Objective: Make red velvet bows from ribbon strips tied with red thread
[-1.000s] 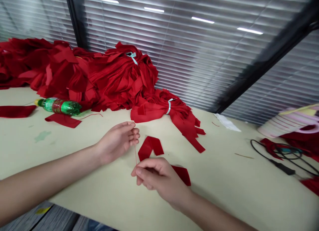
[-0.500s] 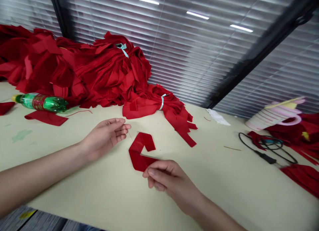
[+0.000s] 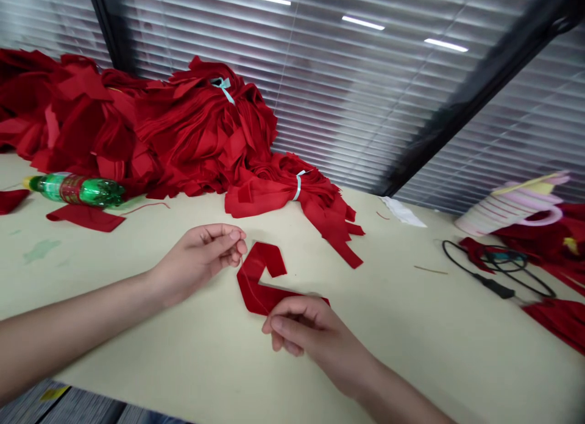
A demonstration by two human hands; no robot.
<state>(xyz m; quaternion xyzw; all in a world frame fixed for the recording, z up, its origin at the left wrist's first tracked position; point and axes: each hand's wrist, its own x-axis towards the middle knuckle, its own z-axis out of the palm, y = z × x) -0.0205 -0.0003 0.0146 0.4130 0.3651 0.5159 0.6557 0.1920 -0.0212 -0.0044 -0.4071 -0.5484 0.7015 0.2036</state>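
Note:
On the table lies a folded red fabric strip (image 3: pixel 250 281), bent into a hooked shape with its short end toward the window. My left hand (image 3: pixel 208 253) is just left of its upper bend, with thumb and fingertips pinched on a fine thread. That thread (image 3: pixel 242 261) is faint and runs down across the strip toward my right hand. My right hand (image 3: pixel 304 329) is over the strip's lower arm, thumb and forefinger pinched together at the thread's other end. Part of the strip is hidden behind the right fingers, and any small item between them is too tiny to tell.
Heaped red fabric pieces (image 3: pixel 183 125) lie along the blinds, one bundle (image 3: pixel 292 180) tied with pale ribbon. A green bottle (image 3: pixel 75 188) lies at left. Rightward are a white paper scrap (image 3: pixel 402 211), a striped mug (image 3: pixel 498 211) and a black-handled corded tool (image 3: pixel 498 288).
My left hand has moved slightly right and down, closer to the strip, and its fingers have drawn together. More of the strip's right end shows above my right hand.

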